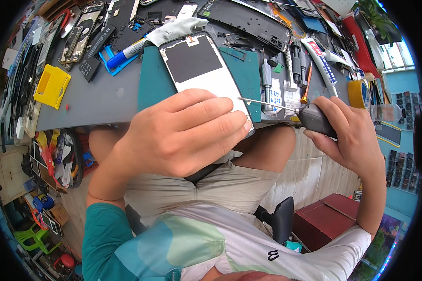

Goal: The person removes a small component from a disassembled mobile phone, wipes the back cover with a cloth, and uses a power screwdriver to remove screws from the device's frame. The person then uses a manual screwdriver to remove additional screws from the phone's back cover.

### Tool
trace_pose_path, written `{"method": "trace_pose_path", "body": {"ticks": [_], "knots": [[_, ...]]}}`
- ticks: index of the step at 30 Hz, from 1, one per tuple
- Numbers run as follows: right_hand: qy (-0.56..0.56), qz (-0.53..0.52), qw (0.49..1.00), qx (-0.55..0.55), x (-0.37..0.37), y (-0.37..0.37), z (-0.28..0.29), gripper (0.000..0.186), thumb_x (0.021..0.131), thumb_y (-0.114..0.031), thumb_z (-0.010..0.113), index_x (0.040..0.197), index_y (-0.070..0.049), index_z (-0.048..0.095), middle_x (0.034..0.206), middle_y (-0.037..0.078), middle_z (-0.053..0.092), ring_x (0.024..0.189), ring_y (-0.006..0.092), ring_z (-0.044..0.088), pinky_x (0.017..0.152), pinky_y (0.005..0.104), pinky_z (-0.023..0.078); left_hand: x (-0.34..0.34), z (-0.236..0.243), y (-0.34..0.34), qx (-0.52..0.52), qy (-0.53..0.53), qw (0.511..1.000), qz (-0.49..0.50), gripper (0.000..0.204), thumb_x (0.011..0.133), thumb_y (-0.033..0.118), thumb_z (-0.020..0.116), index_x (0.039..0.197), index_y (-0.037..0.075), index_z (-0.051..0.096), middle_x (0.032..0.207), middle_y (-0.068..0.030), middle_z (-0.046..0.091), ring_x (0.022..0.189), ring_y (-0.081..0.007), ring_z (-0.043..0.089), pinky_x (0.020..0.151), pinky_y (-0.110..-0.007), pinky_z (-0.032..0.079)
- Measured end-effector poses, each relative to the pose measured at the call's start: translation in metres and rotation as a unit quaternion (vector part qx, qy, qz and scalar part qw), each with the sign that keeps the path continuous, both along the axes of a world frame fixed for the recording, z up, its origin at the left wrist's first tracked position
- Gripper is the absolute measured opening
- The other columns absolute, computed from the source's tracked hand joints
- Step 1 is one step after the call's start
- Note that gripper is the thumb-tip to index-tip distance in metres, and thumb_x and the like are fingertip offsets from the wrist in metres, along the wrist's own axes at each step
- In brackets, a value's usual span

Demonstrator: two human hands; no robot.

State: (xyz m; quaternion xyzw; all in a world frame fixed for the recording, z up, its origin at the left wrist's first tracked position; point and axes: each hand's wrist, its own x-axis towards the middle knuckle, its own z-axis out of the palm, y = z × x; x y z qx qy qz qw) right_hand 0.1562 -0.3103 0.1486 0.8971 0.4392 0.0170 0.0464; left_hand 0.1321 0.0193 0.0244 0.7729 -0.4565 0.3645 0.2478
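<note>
A phone screen panel [194, 61], white with a large dark rectangle and a thin black rim, lies face down and tilted on a green mat [150, 70]. My left hand [187, 126] is closed over its lower part, fingers bent together along the near end; the thumb is hidden. My right hand [344, 126] grips the dark grey handle [314, 121] of a tool with a long thin metal shaft [269, 104]. The shaft points left, and its tip lies at the panel's right edge, close to my left fingertips. Whether the tip touches the edge, I cannot tell.
A yellow phone stand [52, 86] and a blue marker [126, 54] lie to the left. Behind the panel are a crumpled white cloth [176, 31] and a black phone frame [248, 24]. Grey pen-like drivers [267, 77], a white tube [320, 63] and yellow tape [358, 93] stand right.
</note>
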Motion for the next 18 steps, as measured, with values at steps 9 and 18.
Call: {"method": "trace_pose_path", "body": {"ticks": [9,18], "knots": [[0.008,-0.005,1.000,0.001,0.0013,0.0018,-0.0003,0.059,0.092,-0.032,0.086,0.136,-0.001,0.062,0.094,0.012,0.066,0.075,0.0326,0.069,0.063,0.0438,0.053,-0.0007,0.0001,0.0001,-0.001,0.004,1.000,-0.001,0.034,0.068,0.006,0.082,0.102,0.004,0.085,0.104,-0.0041,0.076,0.095,-0.0218,0.075,0.084,-0.038,0.063],[0.017,-0.032,0.999,-0.014,-0.0056,-0.0013,0.0014,0.061,0.091,-0.034,0.086,0.138,-0.001,0.063,0.099,0.013,0.068,0.080,0.0332,0.070,0.066,0.0443,0.051,0.0001,-0.0004,0.0005,0.000,-0.001,1.000,0.002,0.035,0.069,0.005,0.082,0.103,0.004,0.084,0.104,-0.0041,0.075,0.096,-0.0215,0.075,0.083,-0.037,0.063]]}}
